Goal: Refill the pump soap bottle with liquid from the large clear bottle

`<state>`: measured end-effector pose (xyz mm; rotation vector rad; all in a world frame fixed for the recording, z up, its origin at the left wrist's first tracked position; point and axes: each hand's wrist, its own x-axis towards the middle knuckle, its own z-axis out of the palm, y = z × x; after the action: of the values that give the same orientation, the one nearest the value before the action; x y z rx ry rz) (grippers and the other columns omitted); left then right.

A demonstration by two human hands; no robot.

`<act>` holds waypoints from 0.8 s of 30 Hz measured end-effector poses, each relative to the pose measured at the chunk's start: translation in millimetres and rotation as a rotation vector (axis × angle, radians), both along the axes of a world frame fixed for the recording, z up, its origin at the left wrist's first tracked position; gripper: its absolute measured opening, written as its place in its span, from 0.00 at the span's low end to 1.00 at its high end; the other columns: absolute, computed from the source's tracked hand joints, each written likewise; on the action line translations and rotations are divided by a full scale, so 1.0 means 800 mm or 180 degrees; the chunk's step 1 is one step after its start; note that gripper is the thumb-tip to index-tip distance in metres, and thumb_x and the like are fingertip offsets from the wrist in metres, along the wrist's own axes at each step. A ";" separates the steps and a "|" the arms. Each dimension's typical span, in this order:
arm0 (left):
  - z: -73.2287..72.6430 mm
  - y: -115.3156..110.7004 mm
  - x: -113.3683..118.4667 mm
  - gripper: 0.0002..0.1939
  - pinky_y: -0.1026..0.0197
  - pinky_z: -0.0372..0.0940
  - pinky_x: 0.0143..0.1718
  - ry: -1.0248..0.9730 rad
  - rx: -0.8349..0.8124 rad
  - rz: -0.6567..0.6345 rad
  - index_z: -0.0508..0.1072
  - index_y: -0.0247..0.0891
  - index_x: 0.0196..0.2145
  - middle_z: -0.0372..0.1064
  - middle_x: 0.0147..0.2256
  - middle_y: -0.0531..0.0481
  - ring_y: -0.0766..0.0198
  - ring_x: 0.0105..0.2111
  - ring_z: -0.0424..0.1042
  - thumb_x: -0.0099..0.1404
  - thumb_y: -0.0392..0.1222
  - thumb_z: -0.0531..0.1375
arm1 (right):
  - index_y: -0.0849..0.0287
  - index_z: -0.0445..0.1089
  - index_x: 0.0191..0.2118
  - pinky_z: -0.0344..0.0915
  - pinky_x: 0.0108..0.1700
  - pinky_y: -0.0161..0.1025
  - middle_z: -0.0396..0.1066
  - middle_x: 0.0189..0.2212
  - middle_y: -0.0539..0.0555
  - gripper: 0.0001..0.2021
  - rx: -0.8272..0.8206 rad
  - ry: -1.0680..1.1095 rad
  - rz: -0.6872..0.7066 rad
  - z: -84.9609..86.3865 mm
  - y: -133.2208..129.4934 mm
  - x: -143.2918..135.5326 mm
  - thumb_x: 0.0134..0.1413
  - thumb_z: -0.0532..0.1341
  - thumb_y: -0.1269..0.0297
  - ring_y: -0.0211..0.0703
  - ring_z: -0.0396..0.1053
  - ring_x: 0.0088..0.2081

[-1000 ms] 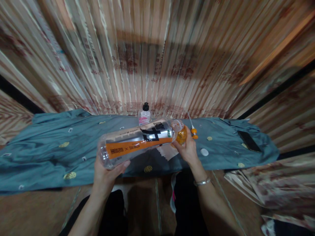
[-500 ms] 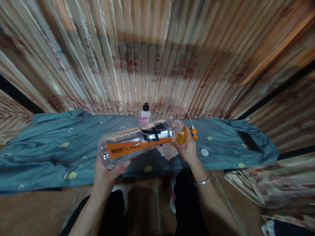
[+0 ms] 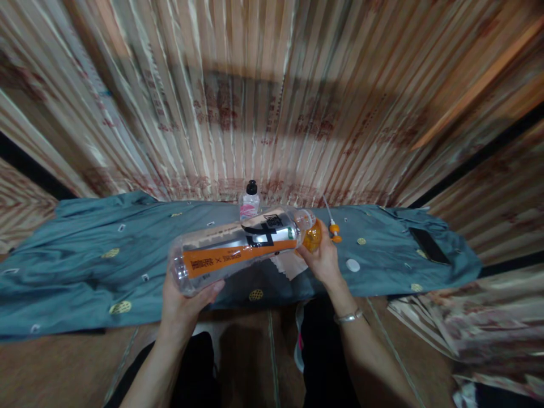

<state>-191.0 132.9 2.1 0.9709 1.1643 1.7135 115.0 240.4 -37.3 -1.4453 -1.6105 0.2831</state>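
"Hardly anything has moved since the earlier frame: only the view has shifted slightly, and both hands keep nearly the same pose."

"What are they gripping?"

"The left hand (image 3: 182, 306) is wrapped around the base of a large clear bottle (image 3: 240, 247). The right hand (image 3: 325, 258) is closed around a small orange container (image 3: 312, 236), at the far end from the left grip."

"And the step?"

"Pouring, I'd judge. The bottle lies tilted, its mouth at the container. I can't tell whether they touch, or whether liquid is running."

"What's around the grips?"

"Just beyond the right one, an orange pump top (image 3: 335, 231) with a pale tube. Nearer and to its right, a white disc (image 3: 352, 265); below the bottle's neck, a paper sheet (image 3: 291, 266). A black-capped bottle (image 3: 250, 207) stands past the large one, between the grips."

"What does the next move call for?"

"Probably a steady right grip, mouth and opening lined up, while the left governs the tilt."
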 end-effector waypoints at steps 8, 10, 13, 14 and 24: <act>-0.004 0.002 -0.009 0.32 0.65 0.67 0.18 -0.0014 -0.0005 -0.0054 0.73 0.40 0.40 0.74 0.27 0.58 0.67 0.19 0.69 0.43 0.39 0.84 | 0.64 0.64 0.72 0.75 0.65 0.66 0.76 0.65 0.74 0.50 0.0002 0.0066 0.0018 0.002 -0.001 -0.002 0.54 0.72 0.34 0.71 0.77 0.65; -0.002 0.001 -0.005 0.33 0.65 0.65 0.17 -0.0045 -0.0047 -0.0008 0.73 0.41 0.41 0.74 0.28 0.58 0.67 0.20 0.69 0.41 0.39 0.84 | 0.64 0.64 0.73 0.74 0.66 0.66 0.76 0.65 0.73 0.50 -0.0039 0.0068 0.0019 0.004 -0.001 -0.001 0.54 0.72 0.35 0.71 0.77 0.65; 0.006 -0.004 0.005 0.33 0.65 0.65 0.18 -0.0093 -0.0080 0.0111 0.73 0.41 0.43 0.74 0.29 0.57 0.66 0.21 0.69 0.44 0.42 0.84 | 0.63 0.64 0.73 0.74 0.66 0.66 0.76 0.66 0.73 0.49 -0.0059 0.0045 0.0042 0.005 -0.001 -0.001 0.55 0.72 0.35 0.71 0.76 0.65; 0.009 -0.006 0.009 0.32 0.65 0.65 0.18 -0.0090 -0.0098 0.0146 0.73 0.41 0.43 0.75 0.30 0.57 0.66 0.21 0.69 0.45 0.43 0.84 | 0.63 0.64 0.72 0.74 0.66 0.66 0.76 0.66 0.73 0.49 -0.0058 0.0039 0.0045 0.005 -0.001 -0.001 0.55 0.72 0.35 0.71 0.76 0.65; 0.010 -0.002 0.011 0.38 0.66 0.61 0.16 -0.0026 -0.0014 0.0108 0.72 0.40 0.46 0.74 0.29 0.57 0.68 0.19 0.67 0.42 0.48 0.85 | 0.65 0.63 0.74 0.75 0.65 0.68 0.77 0.64 0.75 0.53 0.0017 0.0063 0.0018 -0.001 0.000 0.001 0.54 0.72 0.32 0.72 0.78 0.64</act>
<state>-182.6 131.4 9.9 0.9455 1.1848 1.7396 115.4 240.4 -38.0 -1.4298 -1.5985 0.2951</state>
